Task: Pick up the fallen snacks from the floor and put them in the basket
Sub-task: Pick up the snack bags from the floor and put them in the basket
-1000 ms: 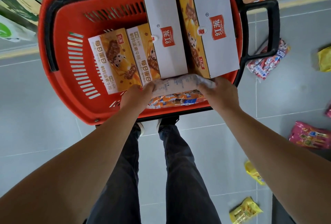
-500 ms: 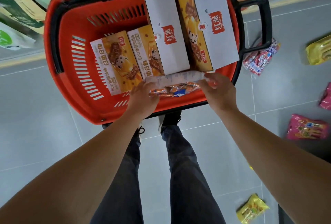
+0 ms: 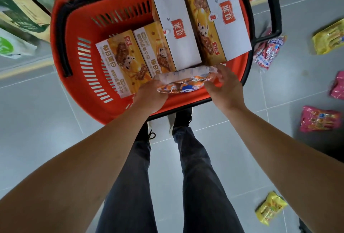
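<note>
A red basket (image 3: 78, 83) with black trim stands on the floor in front of my feet. Inside it lie several orange-and-white snack boxes (image 3: 176, 28). An orange-and-white snack bag (image 3: 184, 82) sits low in the basket's near end, against the boxes. My left hand (image 3: 150, 96) grips its left end. My right hand (image 3: 223, 89) holds its right end with the fingers curled over the top edge. On the floor to the right lie a red-and-blue bag (image 3: 268, 52), two pink bags (image 3: 318, 119), and yellow bags (image 3: 270, 208).
Grey tiled floor all around. The basket's black pull handle (image 3: 275, 11) sticks out at the upper right. Shelf goods and paper bags (image 3: 20, 14) stand at the upper left. My legs and shoes (image 3: 182, 119) are just below the basket.
Both hands have lowered the orange snack bag deeper into the basket's near end. The view has shifted slightly right, bringing more floor bags into sight.
</note>
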Motion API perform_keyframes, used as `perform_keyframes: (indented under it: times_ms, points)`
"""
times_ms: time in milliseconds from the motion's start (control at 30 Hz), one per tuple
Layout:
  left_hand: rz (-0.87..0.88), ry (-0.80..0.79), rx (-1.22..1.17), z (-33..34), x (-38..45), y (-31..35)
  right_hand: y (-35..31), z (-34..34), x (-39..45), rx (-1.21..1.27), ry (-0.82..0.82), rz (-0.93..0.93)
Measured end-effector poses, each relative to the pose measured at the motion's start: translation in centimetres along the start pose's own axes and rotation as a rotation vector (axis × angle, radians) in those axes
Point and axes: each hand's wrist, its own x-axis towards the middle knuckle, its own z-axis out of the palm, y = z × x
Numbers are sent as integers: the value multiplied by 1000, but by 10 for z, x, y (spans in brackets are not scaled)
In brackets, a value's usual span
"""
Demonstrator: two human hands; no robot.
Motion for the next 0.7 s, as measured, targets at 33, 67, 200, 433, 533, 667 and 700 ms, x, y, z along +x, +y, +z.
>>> perform_keyframes:
  times_ms: [33, 67, 200, 433, 533, 667, 700]
  points:
    - [-1, -5, 1, -9, -11, 3, -7, -5, -7, -17, -1, 22]
    - [-6, -16, 5, -16, -23, 6, -13, -9, -14, -36, 0, 40]
    - [84, -43, 44, -53, -82, 25, -45, -33, -62, -88, -13, 108]
    - [339, -76, 172, -108, -194, 61, -94, -73, -198, -94, 61, 132]
    - [462, -93, 277, -122, -238, 79, -100, -89, -256, -90, 101, 183]
    - [609, -113, 400, -118, -284, 107, -87, -105, -330, -58, 178, 280]
    - [642, -127, 430, -113, -296, 117, -81, -109, -347, -45, 203, 314]
